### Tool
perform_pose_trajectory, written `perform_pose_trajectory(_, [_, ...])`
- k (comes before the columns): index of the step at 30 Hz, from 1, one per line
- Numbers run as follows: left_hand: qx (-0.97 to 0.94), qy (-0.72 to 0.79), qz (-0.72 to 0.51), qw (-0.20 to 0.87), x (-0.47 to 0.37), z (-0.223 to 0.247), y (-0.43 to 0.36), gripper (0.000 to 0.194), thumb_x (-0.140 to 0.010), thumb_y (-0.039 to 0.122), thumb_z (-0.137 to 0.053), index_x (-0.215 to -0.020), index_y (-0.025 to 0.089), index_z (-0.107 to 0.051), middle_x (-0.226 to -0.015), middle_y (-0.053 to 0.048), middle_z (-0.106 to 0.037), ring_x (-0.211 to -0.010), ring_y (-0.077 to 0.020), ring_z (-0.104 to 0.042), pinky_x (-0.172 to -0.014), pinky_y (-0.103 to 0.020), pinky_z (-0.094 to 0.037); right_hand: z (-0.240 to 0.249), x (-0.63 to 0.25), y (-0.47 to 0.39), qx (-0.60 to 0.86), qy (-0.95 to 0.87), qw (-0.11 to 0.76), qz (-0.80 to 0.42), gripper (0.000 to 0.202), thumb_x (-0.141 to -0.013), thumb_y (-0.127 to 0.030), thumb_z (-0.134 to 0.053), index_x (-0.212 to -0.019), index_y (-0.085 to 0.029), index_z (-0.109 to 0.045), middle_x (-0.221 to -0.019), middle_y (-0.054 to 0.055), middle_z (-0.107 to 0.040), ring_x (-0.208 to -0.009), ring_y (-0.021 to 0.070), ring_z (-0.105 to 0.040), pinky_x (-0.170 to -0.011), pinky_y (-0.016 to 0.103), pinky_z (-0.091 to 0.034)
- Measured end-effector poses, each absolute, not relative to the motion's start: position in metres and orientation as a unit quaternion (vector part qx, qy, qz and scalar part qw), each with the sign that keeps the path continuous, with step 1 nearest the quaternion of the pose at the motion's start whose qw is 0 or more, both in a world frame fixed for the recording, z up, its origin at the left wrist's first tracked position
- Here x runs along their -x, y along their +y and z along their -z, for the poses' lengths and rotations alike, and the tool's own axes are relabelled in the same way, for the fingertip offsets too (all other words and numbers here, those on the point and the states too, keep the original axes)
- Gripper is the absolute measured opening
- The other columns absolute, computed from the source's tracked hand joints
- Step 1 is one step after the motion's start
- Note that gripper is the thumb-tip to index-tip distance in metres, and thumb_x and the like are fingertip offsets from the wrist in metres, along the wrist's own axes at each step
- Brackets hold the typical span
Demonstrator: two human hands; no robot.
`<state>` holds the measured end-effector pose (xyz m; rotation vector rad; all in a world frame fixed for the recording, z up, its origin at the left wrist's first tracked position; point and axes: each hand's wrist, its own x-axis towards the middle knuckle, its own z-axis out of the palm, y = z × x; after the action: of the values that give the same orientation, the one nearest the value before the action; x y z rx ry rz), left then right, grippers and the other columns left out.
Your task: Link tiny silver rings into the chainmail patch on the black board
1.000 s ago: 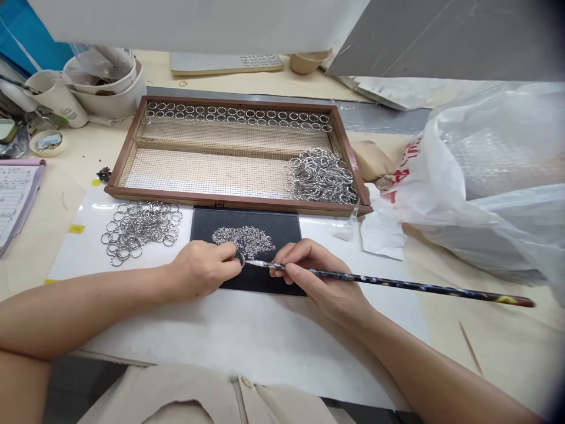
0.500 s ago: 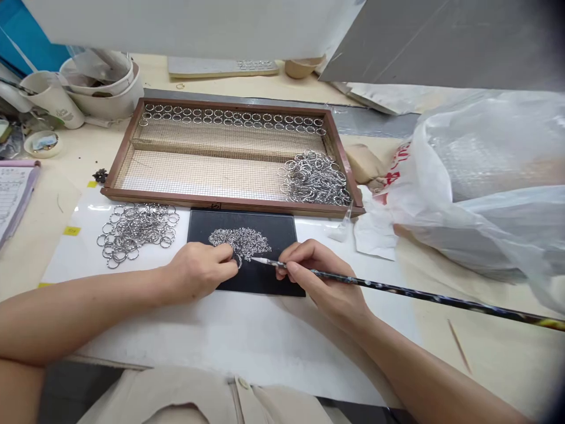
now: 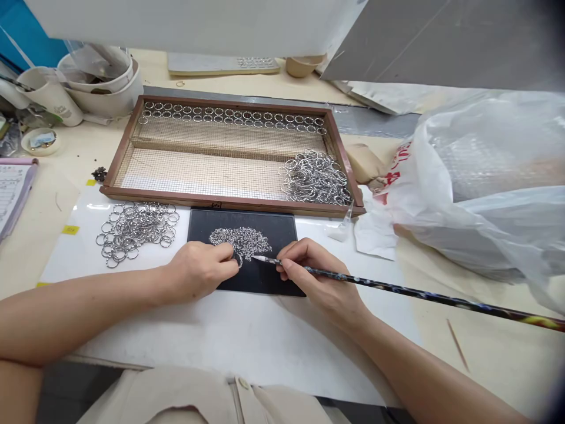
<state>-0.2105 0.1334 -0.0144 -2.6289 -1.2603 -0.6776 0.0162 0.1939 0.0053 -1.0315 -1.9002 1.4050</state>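
Observation:
My left hand [image 3: 205, 268] is closed in a pinch on a small metal ring [image 3: 239, 259], most of it hidden by the fingers. It is over a black mat [image 3: 265, 287]. In a pen-like grip, my right hand [image 3: 318, 274] holds a long, dark patterned stick with a pale pointed tip [image 3: 379, 287]. That tip is at the lower edge of a heap of tiny shiny pieces [image 3: 242, 240] on the mat, just right of the ring. Left of the mat lies a loose pile of metal rings [image 3: 136, 231] on a white sheet.
Behind the mat stands a wooden-framed mesh tray [image 3: 220, 203], with rings in two rows and a ring heap [image 3: 315, 178] at its right. A plastic bag [image 3: 481, 194] bulges at the right. White tubs [image 3: 103, 97] and a notepad [image 3: 13, 188] are at left.
The stick's tip has shifted very slightly beside the ring, and the right fingers have moved a little. The left hand keeps its pinch in the same place.

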Motion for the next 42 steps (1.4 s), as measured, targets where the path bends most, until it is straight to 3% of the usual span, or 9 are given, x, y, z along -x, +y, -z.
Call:
perform_pose_trajectory(7, [0.876,-0.417,0.229,0.075,0.2102,0.0118,0.1329,0.022,-0.087,0.010,-0.043,-0.076,0.016,-0.061,-0.067,0.001,-0.055,-0.045,-0.0102,-0.037,-0.039,-0.025,-0.027,-0.0002,-0.0193,0.1939,0.321,-0.677,0.315,-0.582,0.013,-0.089,-0.020,-0.051,-0.077,-0.023,-0.053,-0.073,0.000,-0.060,-0.065,0.0140,-0.056,-0.054,0.027,-0.043])
perform_pose_trajectory(13, [0.878,-0.415,0.225,0.082,0.2090,0.0119,0.1337,0.024,-0.086,0.007,-0.041,-0.076,0.017,-0.060,-0.066,0.001,-0.055,-0.045,-0.0100,-0.037,-0.039,-0.025,-0.026,-0.0009,-0.0207,0.1950,0.277,-0.647,0.284,-0.650,0.010,-0.091,-0.023,-0.050,-0.082,-0.025,-0.054,-0.079,0.001,-0.059,-0.071,0.0147,-0.055,-0.057,0.028,-0.042])
perform_pose_trajectory(42, [0.877,-0.416,0.228,0.081,0.2086,0.0117,0.1339,0.023,-0.084,0.005,-0.040,-0.077,0.017,-0.059,-0.066,0.001,-0.054,-0.046,-0.0093,-0.037,-0.039,-0.024,-0.028,-0.0076,-0.0144,0.1935,0.288,-0.678,0.281,-0.615,0.009,-0.089,-0.024,-0.053,-0.080,-0.022,-0.053,-0.077,0.003,-0.060,-0.070,0.0153,-0.057,-0.054,0.028,-0.045])
